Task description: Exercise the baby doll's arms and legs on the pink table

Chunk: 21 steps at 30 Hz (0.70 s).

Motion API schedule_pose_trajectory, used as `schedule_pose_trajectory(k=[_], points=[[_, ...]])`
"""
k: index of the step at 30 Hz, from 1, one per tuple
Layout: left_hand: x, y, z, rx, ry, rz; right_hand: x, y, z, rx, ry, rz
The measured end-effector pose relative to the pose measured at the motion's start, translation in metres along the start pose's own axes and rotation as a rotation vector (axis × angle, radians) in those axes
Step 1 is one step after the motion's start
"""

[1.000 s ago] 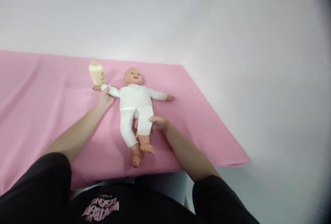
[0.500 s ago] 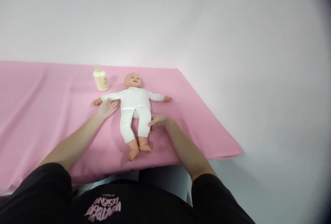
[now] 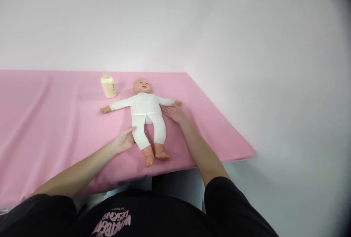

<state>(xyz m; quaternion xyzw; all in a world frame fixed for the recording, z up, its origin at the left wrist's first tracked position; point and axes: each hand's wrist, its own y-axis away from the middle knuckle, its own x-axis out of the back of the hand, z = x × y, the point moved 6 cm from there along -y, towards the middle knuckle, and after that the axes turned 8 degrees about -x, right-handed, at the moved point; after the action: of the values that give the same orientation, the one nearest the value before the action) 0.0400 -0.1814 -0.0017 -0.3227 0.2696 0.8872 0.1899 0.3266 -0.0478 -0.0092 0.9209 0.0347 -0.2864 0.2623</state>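
Nearest the camera, the left hand lies open and flat on the pink cloth-covered table, its fingertips touching the leg of the plastic baby doll in a white bodysuit, gripping nothing. The doll lies face up near the table's front edge with both arms spread and its 2 bare feet pointing toward the person, and a little farther on the right hand rests open beside the doll's side, just under its outstretched arm, also holding nothing. Farthest back, 1 cream-coloured plastic bottle with a pale cap stands upright near the doll's head, closed, and its contents cannot be seen.
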Motion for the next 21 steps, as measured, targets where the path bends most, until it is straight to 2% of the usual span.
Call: schedule_pose_trajectory(k=[2,5,10,16,21], points=[[-0.004,0.011,-0.014,0.074,-0.047,-0.005,-0.002,-0.006,0.001,0.008,-0.085,0.015],[-0.011,0.026,-0.026,0.136,-0.122,-0.081,0.000,-0.014,-0.002,0.082,-0.154,0.086],[-0.016,0.044,-0.028,0.139,-0.219,-0.151,0.006,-0.022,-0.012,0.208,-0.175,0.211],[-0.017,0.060,-0.017,0.101,-0.348,-0.100,-0.001,-0.021,-0.018,0.272,-0.127,0.222],[-0.019,0.065,0.015,0.034,-0.490,-0.037,-0.018,-0.011,-0.017,0.389,-0.006,0.223]])
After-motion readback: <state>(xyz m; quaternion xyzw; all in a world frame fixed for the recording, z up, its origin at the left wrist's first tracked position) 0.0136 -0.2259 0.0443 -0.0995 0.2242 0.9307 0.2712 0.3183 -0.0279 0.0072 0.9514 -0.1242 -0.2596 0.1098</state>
